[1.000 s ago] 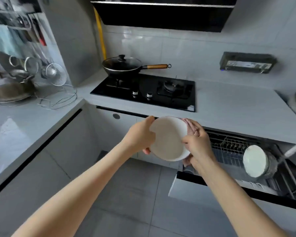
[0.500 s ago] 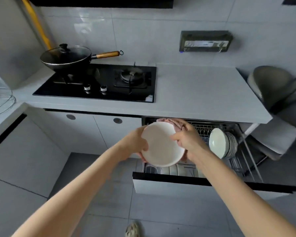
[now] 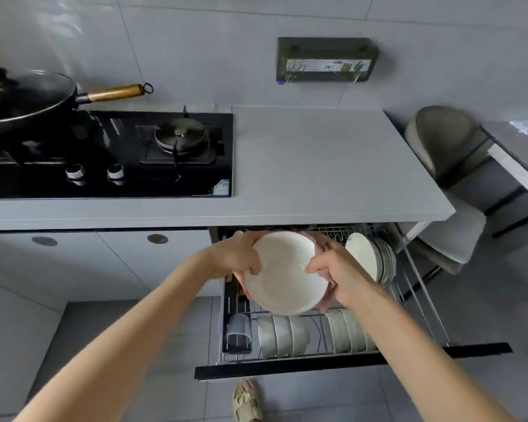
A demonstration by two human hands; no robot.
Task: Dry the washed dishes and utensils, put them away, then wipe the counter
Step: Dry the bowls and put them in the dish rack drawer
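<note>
Grey desk (image 3: 317, 166) far, open dish drawer (image 3: 317, 363) near. Left grip (image 3: 238, 257) and right grip (image 3: 339, 269), with pink cloth (image 3: 316, 242), clasp white plate (image 3: 284, 272) over it. I judge a damp rim could slip, striking bowls (image 3: 282, 335) below.

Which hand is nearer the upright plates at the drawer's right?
Right. The right hand is just left of the plates; the left hand holds the bowl, farther left.

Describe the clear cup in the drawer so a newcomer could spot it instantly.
Under the grey counter a wire dish drawer is pulled out. At its front left corner, left of the row of white bowls, is the clear cup: the only see-through item there.
</note>
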